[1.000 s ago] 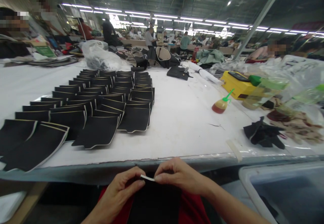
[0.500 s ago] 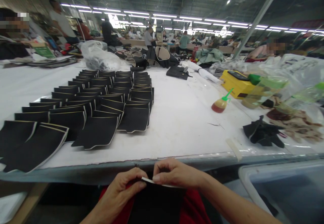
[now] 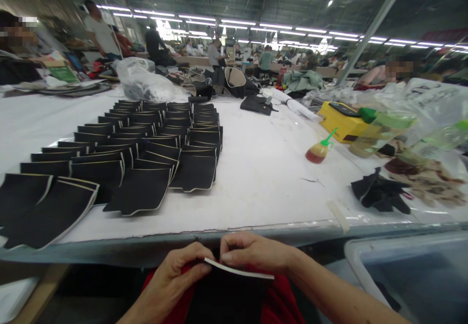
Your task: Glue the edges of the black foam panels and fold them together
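A black panel (image 3: 226, 294) with a pale top edge lies over my lap below the table's front edge. My left hand (image 3: 186, 268) pinches the left corner of the panel between thumb and fingers. Just behind the pale edge is my right hand (image 3: 244, 253), its thumb and fingertips pressed together; whatever is between them is too small to make out. Rows of overlapping black panels (image 3: 139, 190) with light edges cover the left part of the white table (image 3: 256, 187).
On the right are a glue bottle with a green nozzle (image 3: 317, 152), a yellow box (image 3: 340, 123), black scraps (image 3: 380, 191) and plastic bags. A grey bin (image 3: 365, 260) stands at lower right. Plastic wrap (image 3: 146, 82) lies at the back; people are beyond.
My right hand has shifted slightly up off the pale edge, which now shows along its full length. A person in white at the back left has moved right.
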`<state>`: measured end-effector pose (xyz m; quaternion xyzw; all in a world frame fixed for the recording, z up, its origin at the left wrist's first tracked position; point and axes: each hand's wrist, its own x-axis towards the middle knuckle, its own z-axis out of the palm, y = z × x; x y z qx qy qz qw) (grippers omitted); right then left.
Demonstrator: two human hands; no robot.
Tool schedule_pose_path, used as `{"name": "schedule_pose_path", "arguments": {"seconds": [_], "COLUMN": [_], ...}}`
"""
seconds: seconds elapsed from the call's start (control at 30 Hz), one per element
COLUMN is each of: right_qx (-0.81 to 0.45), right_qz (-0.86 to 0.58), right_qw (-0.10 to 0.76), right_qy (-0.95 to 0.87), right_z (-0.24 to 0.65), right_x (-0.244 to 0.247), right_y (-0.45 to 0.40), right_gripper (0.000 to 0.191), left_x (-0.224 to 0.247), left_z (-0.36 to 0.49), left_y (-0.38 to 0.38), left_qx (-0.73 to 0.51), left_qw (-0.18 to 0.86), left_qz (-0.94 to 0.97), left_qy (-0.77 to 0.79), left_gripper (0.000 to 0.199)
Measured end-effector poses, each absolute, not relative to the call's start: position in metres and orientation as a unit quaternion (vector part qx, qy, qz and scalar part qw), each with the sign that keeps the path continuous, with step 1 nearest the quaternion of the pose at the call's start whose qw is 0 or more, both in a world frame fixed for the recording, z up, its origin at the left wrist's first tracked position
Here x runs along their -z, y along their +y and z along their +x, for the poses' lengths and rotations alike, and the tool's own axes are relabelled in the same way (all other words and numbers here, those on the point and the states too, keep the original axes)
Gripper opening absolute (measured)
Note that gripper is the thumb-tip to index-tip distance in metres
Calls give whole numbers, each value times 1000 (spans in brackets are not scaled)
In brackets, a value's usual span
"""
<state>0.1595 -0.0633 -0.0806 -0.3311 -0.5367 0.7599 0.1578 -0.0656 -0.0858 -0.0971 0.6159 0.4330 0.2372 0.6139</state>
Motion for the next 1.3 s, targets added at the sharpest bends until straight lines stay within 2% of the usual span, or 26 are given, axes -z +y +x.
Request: {"name": "schedule_pose_path", "arguments": {"seconds": [0.2,0.4,0.67,0.93,1.07,1.17,1.23,1.3], "right_qx": [-714,-746,-740,-701,-706,-672,-627,-590], "right_qz": [-331,-312,-303,-310,-305,-318,-363,-400], "right_qw": [136,142,140,121,138,146,125,104], "right_qy": [-602,-570,-584,-631,-624,-653,-678,-693], "right_z": [157,153,153,153,155,154,152,154], "right_x": [77,77,80,74,74,68,64,65], "right_y": [-60,-58,-58,-57,-56,-60,-64,-65], "right_gripper": [47,50,38,46,46,41,31,32], "left_x": [96,99,97,96,98,100,102,103], "left_z": [-64,-65,-63,-62,-63,-64,-63,-60], "left_y": [-86,-88,-87,-87,-85,-86,-89,-87], "left_qx": [-237,-239,-251,-249,-250,-259,-281,-309], "left_qw": [603,605,608,609,619,617,611,600], "left_qz": [630,629,628,632,621,604,590,582], "left_qy": [429,425,415,410,410,432,448,455], "left_gripper": [30,30,29,27,28,28,29,31]}}
